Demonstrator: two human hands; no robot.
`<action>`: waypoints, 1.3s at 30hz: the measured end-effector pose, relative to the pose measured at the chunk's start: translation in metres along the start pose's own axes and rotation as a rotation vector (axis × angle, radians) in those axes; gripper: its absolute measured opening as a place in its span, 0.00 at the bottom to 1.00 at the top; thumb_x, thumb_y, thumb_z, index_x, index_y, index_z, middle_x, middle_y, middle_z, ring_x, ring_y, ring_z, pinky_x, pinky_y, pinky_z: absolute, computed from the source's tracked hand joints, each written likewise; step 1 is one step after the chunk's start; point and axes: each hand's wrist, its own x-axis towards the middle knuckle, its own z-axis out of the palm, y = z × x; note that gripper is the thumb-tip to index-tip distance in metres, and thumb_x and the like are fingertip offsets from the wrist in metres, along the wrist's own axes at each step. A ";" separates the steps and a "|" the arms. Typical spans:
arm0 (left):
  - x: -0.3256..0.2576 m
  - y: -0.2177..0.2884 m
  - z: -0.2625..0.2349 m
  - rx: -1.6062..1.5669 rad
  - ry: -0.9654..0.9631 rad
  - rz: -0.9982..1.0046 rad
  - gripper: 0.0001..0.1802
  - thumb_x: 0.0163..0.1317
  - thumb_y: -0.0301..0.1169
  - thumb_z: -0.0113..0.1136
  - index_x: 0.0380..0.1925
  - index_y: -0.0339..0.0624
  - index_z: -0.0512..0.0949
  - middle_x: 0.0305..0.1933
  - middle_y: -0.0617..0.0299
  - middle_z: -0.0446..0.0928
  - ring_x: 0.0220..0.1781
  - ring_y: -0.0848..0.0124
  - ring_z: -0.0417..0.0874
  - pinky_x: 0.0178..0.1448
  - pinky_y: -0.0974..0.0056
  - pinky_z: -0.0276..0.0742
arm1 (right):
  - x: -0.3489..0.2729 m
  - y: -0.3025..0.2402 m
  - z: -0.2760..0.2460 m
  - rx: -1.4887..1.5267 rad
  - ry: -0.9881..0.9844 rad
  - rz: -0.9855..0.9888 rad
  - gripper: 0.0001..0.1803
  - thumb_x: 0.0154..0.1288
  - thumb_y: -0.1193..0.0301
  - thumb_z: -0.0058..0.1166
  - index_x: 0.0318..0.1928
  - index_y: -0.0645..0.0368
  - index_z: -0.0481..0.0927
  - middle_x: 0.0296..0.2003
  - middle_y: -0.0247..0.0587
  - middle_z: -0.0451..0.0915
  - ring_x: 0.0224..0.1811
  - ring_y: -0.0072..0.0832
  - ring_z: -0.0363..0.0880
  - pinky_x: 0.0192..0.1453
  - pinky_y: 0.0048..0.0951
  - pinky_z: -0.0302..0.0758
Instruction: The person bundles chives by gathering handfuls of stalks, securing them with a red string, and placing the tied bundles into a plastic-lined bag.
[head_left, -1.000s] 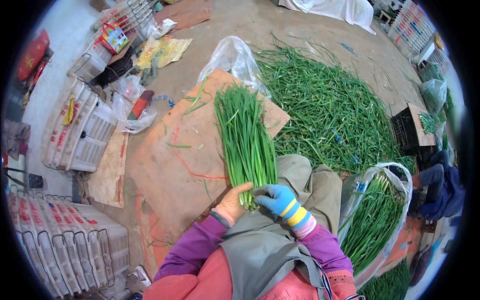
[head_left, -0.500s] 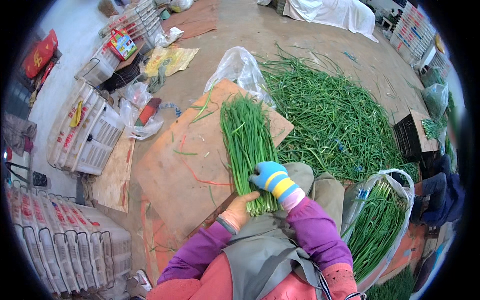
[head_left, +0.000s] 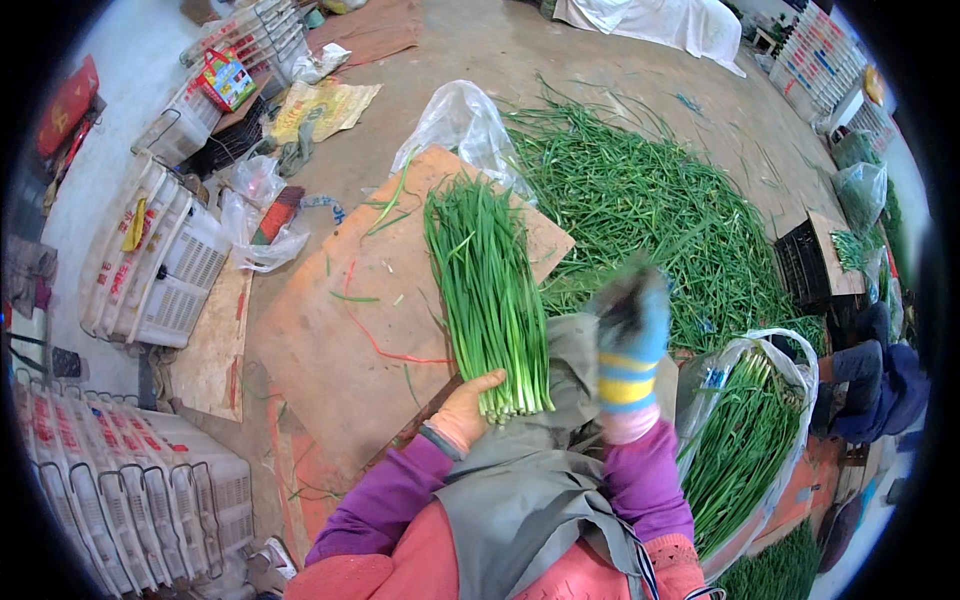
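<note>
Bare concrete floor [head_left: 560, 50]; white plastic crates [head_left: 150, 270] stacked at left; white sheet [head_left: 660, 20] beyond; daylight.
</note>
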 end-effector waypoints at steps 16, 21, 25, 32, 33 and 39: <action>-0.006 0.002 0.008 -0.201 -0.032 -0.044 0.18 0.55 0.31 0.58 0.48 0.46 0.73 0.47 0.61 0.76 0.49 0.60 0.76 0.59 0.53 0.67 | -0.039 0.088 -0.088 -1.871 -0.422 -0.238 0.22 0.61 0.61 0.48 0.53 0.60 0.70 0.33 0.51 0.78 0.34 0.46 0.76 0.39 0.43 0.72; -0.005 -0.008 0.011 -0.172 -0.024 -0.024 0.22 0.54 0.31 0.59 0.50 0.45 0.71 0.47 0.57 0.76 0.50 0.59 0.75 0.58 0.49 0.68 | -0.037 0.078 -0.081 -2.131 -0.594 -0.076 0.25 0.61 0.58 0.45 0.54 0.59 0.66 0.31 0.47 0.78 0.35 0.44 0.76 0.37 0.45 0.72; -0.004 -0.008 0.014 -0.140 -0.004 -0.070 0.21 0.53 0.26 0.57 0.50 0.42 0.70 0.48 0.55 0.75 0.48 0.59 0.76 0.55 0.49 0.69 | -0.031 0.069 -0.078 -2.027 -0.674 0.079 0.23 0.61 0.59 0.44 0.54 0.57 0.67 0.33 0.51 0.78 0.37 0.47 0.76 0.38 0.45 0.72; -0.018 -0.003 0.010 0.136 -0.012 -0.107 0.21 0.52 0.24 0.57 0.48 0.35 0.70 0.44 0.51 0.75 0.41 0.61 0.78 0.46 0.53 0.76 | 0.014 0.032 -0.052 -1.836 -0.774 -0.114 0.23 0.57 0.65 0.51 0.55 0.51 0.69 0.38 0.46 0.78 0.38 0.44 0.77 0.40 0.41 0.74; -0.021 -0.002 0.010 0.218 0.005 -0.089 0.21 0.52 0.24 0.57 0.48 0.35 0.70 0.43 0.52 0.76 0.40 0.61 0.79 0.45 0.54 0.77 | 0.020 0.031 -0.028 -1.722 -0.733 -0.238 0.25 0.56 0.68 0.52 0.57 0.50 0.67 0.41 0.45 0.77 0.39 0.43 0.78 0.39 0.40 0.74; -0.040 -0.010 0.024 0.533 -0.108 -0.104 0.23 0.49 0.24 0.61 0.48 0.38 0.71 0.39 0.57 0.77 0.37 0.68 0.79 0.42 0.64 0.76 | 0.071 0.037 0.038 -2.066 -1.030 -0.404 0.34 0.51 0.78 0.48 0.62 0.45 0.60 0.49 0.42 0.75 0.37 0.42 0.79 0.37 0.40 0.75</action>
